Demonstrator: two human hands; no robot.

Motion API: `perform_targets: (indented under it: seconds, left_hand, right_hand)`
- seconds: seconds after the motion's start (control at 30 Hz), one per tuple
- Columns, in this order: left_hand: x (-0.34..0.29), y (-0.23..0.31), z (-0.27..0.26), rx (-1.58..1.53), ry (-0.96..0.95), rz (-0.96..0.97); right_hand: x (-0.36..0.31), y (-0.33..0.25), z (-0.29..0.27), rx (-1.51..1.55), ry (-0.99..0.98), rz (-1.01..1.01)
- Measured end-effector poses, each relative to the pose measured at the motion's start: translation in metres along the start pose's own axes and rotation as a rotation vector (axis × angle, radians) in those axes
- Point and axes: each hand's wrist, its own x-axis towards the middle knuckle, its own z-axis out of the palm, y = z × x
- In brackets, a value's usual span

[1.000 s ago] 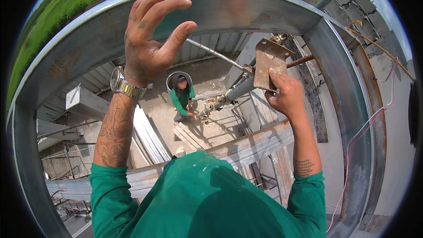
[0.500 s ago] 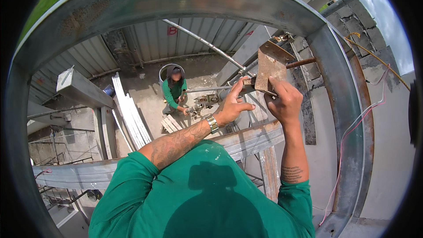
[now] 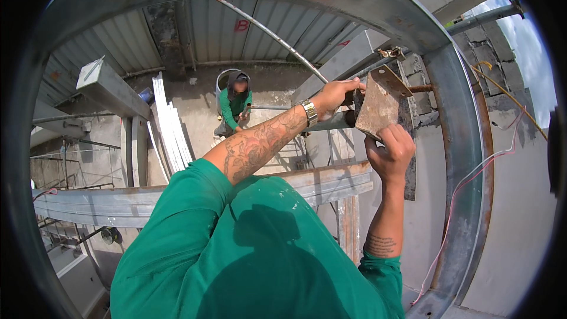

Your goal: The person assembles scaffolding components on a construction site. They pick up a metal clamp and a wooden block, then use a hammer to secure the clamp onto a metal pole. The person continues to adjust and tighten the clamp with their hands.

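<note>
A rusty brown steel plate (image 3: pixel 383 101) is fixed on the end of a grey pipe (image 3: pixel 332 121), high above the ground. My right hand (image 3: pixel 390 152) grips the plate's lower edge from below. My left hand (image 3: pixel 335 94), with a metal watch on the wrist, reaches across and closes on the plate's left side where the pipe meets it. Both forearms come out of green sleeves. The back of the plate is hidden.
A curved galvanised steel channel (image 3: pixel 466 159) rings the view. A horizontal steel beam (image 3: pixel 112 205) crosses below my arms. Far below, a person in a green shirt (image 3: pixel 234 104) crouches on concrete beside stacked white strips (image 3: pixel 171 124). A pink wire (image 3: pixel 472 192) hangs at right, next to a block wall (image 3: pixel 481 47).
My left hand has come down from the steel channel overhead and across to the plate. My right hand has stayed on the plate's lower edge.
</note>
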Motion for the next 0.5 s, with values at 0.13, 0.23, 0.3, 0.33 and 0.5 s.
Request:
perform_targets:
  seconds: [0.13, 0.23, 0.3, 0.33, 0.5]
  left_hand:
    - [-0.109, -0.045, 0.013, 1.063, 0.052, 0.681]
    - [-0.138, -0.034, -0.021, 1.371, 0.020, 0.686]
    - [-0.140, -0.019, -0.030, 1.575, -0.001, 0.700]
    - [-0.132, -0.006, -0.034, 1.531, 0.147, 0.743]
    - [-0.110, 0.099, -0.008, 1.481, 0.408, 1.093]
  right_hand:
    - [-0.012, 0.007, -0.006, 0.016, -0.030, 0.050]
    - [-0.010, 0.004, -0.003, 0.029, -0.014, 0.037]
    - [-0.009, 0.013, -0.004, 0.020, -0.010, 0.010]
    - [-0.009, 0.014, -0.006, 0.028, -0.021, -0.003]
    - [-0.004, 0.024, -0.001, 0.054, -0.033, 0.078]
